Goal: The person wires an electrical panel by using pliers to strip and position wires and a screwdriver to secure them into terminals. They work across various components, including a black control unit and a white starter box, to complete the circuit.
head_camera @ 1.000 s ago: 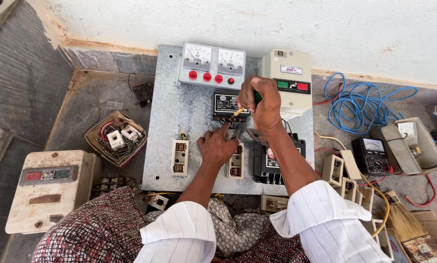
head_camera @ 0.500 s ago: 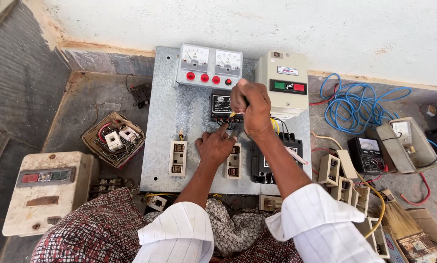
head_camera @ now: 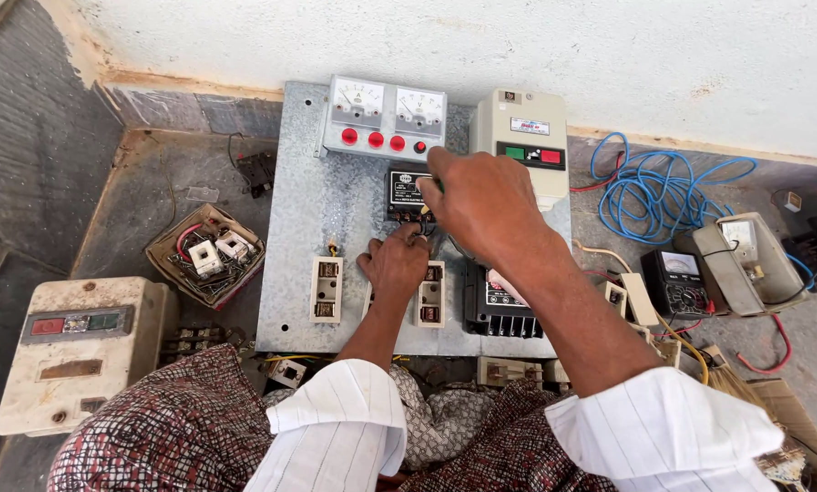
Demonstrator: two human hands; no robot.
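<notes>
Right hand (head_camera: pixel 483 202) fisted (left hand (head_camera: pixel 395 264) splayed)

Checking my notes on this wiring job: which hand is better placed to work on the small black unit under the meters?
Right, probably. The right hand is already over the black unit, apparently gripping a tool there. The left hand rests lower on the metal panel, just below the unit, steadying.

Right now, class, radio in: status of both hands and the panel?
Left hand resting fingers on small black unit. Right hand fisted above it, tool mostly hidden. Metal panel flat on floor. Nothing blocking.
</notes>
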